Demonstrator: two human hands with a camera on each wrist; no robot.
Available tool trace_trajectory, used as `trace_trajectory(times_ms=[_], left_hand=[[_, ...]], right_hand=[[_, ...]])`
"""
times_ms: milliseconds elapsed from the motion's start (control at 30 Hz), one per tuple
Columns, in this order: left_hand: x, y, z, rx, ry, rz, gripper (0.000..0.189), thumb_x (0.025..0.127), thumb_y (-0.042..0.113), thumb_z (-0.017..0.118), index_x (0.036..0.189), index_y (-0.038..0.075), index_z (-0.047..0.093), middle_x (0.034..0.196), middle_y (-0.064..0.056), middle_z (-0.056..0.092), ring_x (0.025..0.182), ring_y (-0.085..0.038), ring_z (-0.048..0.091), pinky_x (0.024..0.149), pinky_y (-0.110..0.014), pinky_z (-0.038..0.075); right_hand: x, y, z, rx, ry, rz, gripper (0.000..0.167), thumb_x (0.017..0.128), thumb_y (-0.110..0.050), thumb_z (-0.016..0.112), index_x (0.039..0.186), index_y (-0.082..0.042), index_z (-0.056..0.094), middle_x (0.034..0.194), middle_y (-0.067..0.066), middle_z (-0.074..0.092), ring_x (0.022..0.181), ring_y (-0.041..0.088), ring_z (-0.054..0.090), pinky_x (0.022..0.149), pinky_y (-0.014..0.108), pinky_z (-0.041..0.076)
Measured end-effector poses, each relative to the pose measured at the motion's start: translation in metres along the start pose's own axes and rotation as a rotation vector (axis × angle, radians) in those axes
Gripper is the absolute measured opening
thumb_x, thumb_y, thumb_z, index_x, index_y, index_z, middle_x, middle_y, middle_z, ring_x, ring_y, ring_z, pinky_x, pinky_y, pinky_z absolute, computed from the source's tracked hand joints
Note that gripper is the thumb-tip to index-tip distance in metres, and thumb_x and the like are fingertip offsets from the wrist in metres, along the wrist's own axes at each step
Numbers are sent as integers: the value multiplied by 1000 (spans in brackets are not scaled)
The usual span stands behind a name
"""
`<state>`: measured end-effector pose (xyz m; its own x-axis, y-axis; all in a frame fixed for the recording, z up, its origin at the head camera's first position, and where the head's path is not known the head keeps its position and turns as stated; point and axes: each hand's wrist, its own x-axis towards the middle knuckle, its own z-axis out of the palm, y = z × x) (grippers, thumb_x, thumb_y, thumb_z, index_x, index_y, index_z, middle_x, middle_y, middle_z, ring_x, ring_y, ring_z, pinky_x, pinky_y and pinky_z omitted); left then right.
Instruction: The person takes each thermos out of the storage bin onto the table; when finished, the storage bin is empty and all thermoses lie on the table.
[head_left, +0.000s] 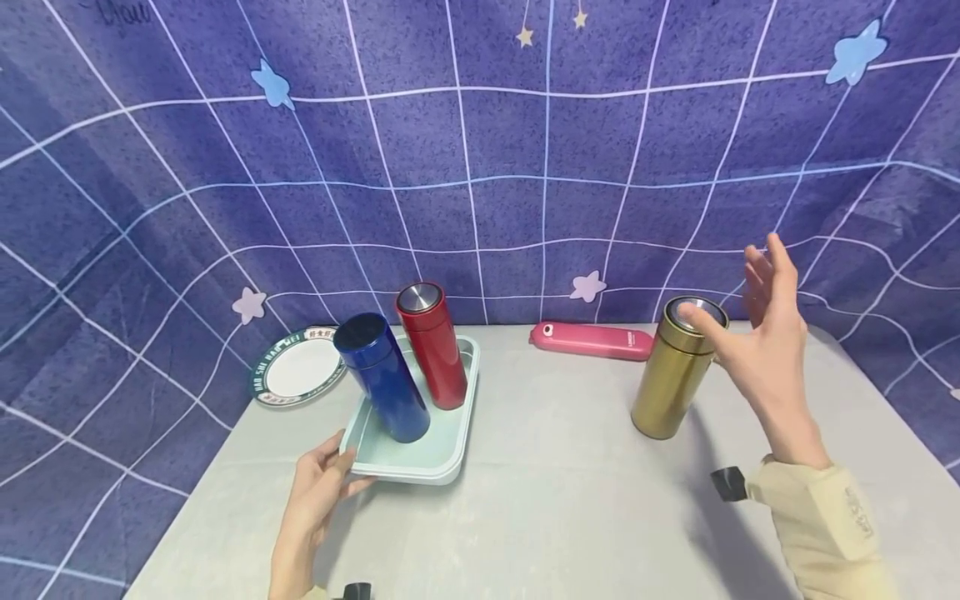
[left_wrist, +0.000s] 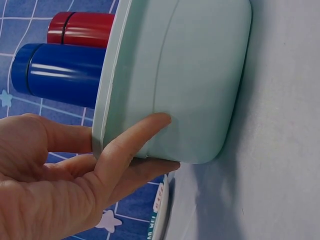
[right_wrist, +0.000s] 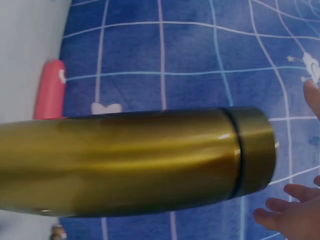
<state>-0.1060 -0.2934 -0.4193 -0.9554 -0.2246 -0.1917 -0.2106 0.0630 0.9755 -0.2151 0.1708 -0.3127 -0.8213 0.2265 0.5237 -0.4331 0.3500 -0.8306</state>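
Note:
My left hand (head_left: pixel 315 492) grips the near left corner of a pale green tray (head_left: pixel 442 477), with fingers along its outer side in the left wrist view. Inside the tray a blue thermos flask (head_left: pixel 386 383) and a red thermos flask (head_left: pixel 437 350) stand side by side, the blue one nearer to me. On the right, a gold thermos flask (head_left: pixel 671 375) stands upright on the table. My right hand (head_left: pixel 765 350) is beside its top, fingers spread and raised, the thumb overlapping the lid in the head view. In the right wrist view the fingertips (right_wrist: pixel 272 217) show apart from the gold flask (right_wrist: pixel 135 162).
A white plate (head_left: pixel 303 367) with a green lettered rim lies behind the tray at the left. Along the back edge lies a long pink case (head_left: pixel 592 340) with an eye on it. A blue gridded cloth (head_left: pixel 502 217) hangs behind the white table (head_left: pixel 540 508).

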Motion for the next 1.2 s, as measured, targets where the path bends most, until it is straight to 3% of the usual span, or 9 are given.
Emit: trace_trajectory(times_ms=[233, 567, 800, 1200], left_hand=[[1, -1, -2, 6, 9, 1, 54, 102, 0, 35, 148, -16, 12, 145, -43, 27, 129, -52, 40, 89, -36, 60], [0, -2, -1, -7, 1, 16, 54, 102, -1, 35, 148, -17, 11, 145, -44, 26, 130, -53, 38, 90, -37, 60], [-1, -3, -2, -17, 4, 21, 55, 101, -2, 34, 147, -18, 9, 146, -44, 24, 129, -54, 38, 89, -37, 60], [-3, -2, 1, -24, 18, 30, 54, 100, -3, 33, 147, -18, 12, 145, -43, 27, 127, -54, 41, 89, -36, 60]], right_hand=[[9, -23, 12, 31, -25, -73, 104, 74, -5, 84, 154, -31, 23, 154, 3, 39, 141, 18, 37, 122, 29, 30], [1, -33, 48, 117, -118, -179, 104, 74, -1, 84, 155, -28, 25, 154, 3, 39, 141, 21, 38, 121, 34, 34], [-10, -23, 83, 202, -216, -94, 99, 78, -6, 82, 155, -29, 24, 154, 5, 40, 141, 24, 39, 120, 44, 35], [-45, 1, 151, 332, -366, 27, 93, 81, -12, 80, 155, -26, 26, 153, 3, 41, 139, 21, 41, 119, 40, 36]])
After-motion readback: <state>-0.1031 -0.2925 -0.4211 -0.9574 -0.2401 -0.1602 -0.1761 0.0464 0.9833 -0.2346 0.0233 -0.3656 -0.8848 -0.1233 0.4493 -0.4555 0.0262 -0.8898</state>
